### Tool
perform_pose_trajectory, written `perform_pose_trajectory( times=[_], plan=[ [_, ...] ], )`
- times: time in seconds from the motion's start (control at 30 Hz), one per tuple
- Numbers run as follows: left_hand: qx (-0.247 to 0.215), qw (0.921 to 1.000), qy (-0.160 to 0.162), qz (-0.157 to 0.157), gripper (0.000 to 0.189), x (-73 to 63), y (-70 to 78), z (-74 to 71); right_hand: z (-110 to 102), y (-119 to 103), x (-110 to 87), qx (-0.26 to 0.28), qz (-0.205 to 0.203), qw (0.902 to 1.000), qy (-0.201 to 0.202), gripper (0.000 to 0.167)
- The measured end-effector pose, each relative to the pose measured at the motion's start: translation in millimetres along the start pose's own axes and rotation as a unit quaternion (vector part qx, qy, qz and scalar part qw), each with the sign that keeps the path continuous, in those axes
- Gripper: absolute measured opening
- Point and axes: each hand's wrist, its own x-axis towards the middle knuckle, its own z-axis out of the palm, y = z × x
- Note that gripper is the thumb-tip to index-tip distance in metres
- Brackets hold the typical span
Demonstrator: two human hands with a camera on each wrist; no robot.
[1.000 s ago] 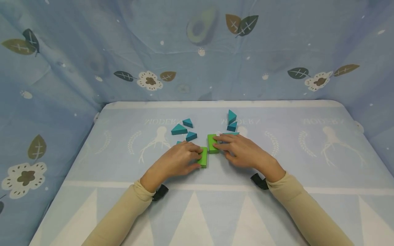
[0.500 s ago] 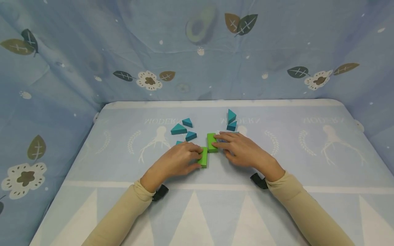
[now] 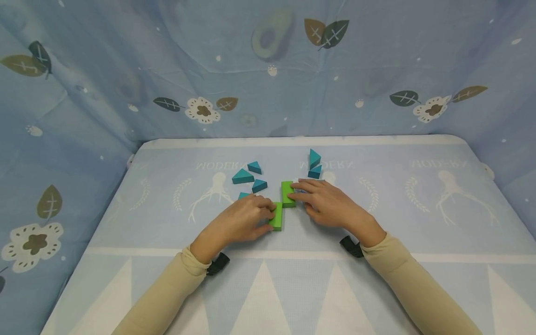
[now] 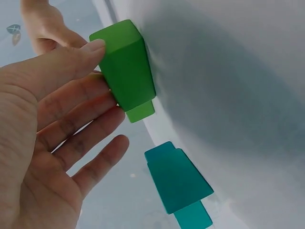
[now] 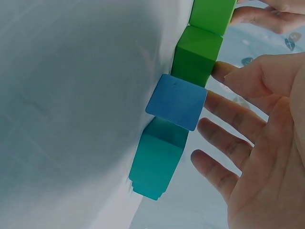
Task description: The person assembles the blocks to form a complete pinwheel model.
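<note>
My left hand (image 3: 244, 217) pinches a green rectangular block (image 3: 277, 217) that lies on the tabletop. In the left wrist view the thumb is on one end of this block (image 4: 126, 71), with the other fingers spread behind. A second green block (image 3: 287, 193) lies just beyond and to the right, close to its corner. Extended fingers of my right hand (image 3: 326, 202) rest on that second block. The right wrist view has a blue block (image 5: 177, 100) beside the second green block (image 5: 198, 52), near the middle fingertip; the right hand hides it from the head view.
Several teal wedges lie beyond the left hand, including a larger wedge (image 3: 243, 177) and a small wedge (image 3: 259, 185). Two more, a tall wedge (image 3: 314, 159) and a short wedge (image 3: 315, 171), lie beyond the right hand. A patterned blue cloth (image 3: 268, 93) hangs behind the table.
The left green block has shifted slightly toward me with the left hand. The second green block has moved slightly left and away. The teal edge by the right fingers is now covered.
</note>
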Motion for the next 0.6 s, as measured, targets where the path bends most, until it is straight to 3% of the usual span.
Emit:
perform_pose_trajectory(
  times=[0.3, 0.6],
  plan=[
    [-0.019, 0.9998, -0.009, 0.007, 0.016, -0.1, 1.7, -2.3, 3.6, -0.5, 0.4, -0.007, 0.002, 1.0, 0.006, 0.041],
    [-0.01, 0.9993, 0.019, 0.03, 0.022, 4.5, 6.0, 3.2, 5.4, -0.1, 0.2, -0.023, -0.015, 0.9994, 0.023, 0.041]
  ],
)
